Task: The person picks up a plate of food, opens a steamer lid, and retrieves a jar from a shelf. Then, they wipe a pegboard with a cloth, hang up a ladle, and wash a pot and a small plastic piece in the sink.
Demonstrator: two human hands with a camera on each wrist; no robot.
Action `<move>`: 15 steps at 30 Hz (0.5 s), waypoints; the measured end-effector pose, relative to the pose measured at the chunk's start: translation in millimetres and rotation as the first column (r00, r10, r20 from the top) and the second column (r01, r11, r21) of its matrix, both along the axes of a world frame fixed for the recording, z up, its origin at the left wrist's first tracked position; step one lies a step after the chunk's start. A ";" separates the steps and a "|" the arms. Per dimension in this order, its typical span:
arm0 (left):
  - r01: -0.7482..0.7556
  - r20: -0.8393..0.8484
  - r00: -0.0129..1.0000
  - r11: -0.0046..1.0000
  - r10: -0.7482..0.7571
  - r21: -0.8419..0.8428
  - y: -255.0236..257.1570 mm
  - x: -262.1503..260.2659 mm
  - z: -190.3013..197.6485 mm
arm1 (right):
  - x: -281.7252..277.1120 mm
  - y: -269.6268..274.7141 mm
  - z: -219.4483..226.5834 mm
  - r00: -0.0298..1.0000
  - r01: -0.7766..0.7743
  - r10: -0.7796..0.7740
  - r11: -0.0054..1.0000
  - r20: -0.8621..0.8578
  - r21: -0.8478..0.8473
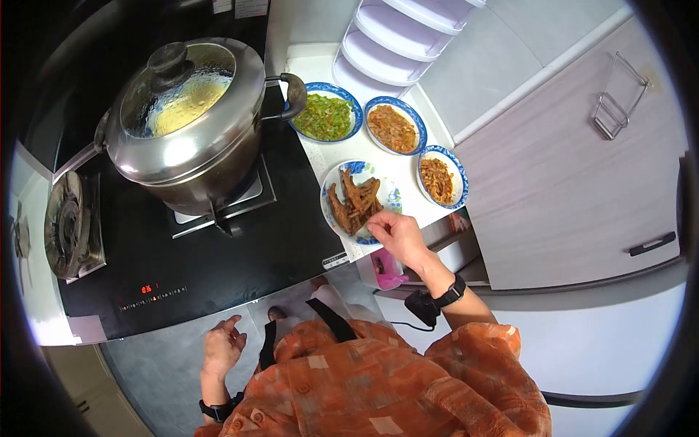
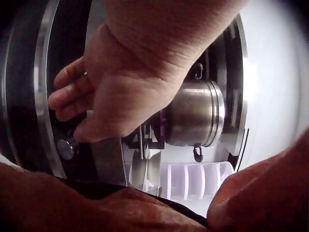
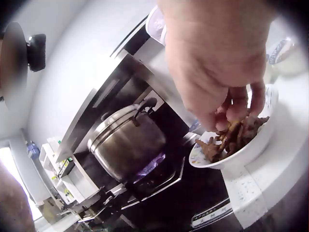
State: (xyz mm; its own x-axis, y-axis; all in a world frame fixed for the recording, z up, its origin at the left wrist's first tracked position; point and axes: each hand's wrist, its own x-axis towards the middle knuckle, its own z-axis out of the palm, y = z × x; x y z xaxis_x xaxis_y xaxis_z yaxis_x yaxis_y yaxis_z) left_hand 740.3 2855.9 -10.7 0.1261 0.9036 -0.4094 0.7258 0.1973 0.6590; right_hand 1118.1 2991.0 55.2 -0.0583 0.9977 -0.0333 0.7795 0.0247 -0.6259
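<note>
My right hand reaches over the near rim of a blue-patterned plate of brown braised pieces on the white counter. In the right wrist view its fingertips curl down into the pile and pinch a piece. My left hand hangs loosely below the stove's front edge, fingers relaxed, holding nothing; in the left wrist view this hand is also empty. A steel pot with a glass lid stands on the lit burner, a blue flame under it.
Three more plates sit behind: green beans, a shredded dish and another. A white tiered rack stands at the back. An unlit burner lies at the left. Cabinet doors fill the right.
</note>
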 end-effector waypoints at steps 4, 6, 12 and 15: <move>0.022 0.006 1.000 1.000 -0.022 -0.006 -5.2 -3.3 -4.6 | -13.2 -21.5 11.6 0.983 0.014 -0.031 0.995 -0.178 -0.095; 0.069 0.003 0.998 0.997 -0.070 0.016 -9.9 -7.1 -9.0 | -27.0 -32.5 24.7 0.958 -0.002 -0.041 0.989 -0.283 -0.148; 0.188 0.001 0.982 0.982 -0.188 -0.015 -22.2 -14.4 -19.9 | -90.0 -60.4 125.7 0.567 -0.556 0.587 0.790 -0.579 0.256; 0.188 -0.018 0.982 0.981 -0.189 -0.043 -21.5 -10.7 -14.2 | -102.7 -68.6 151.1 0.172 -0.890 0.848 0.352 -0.502 0.290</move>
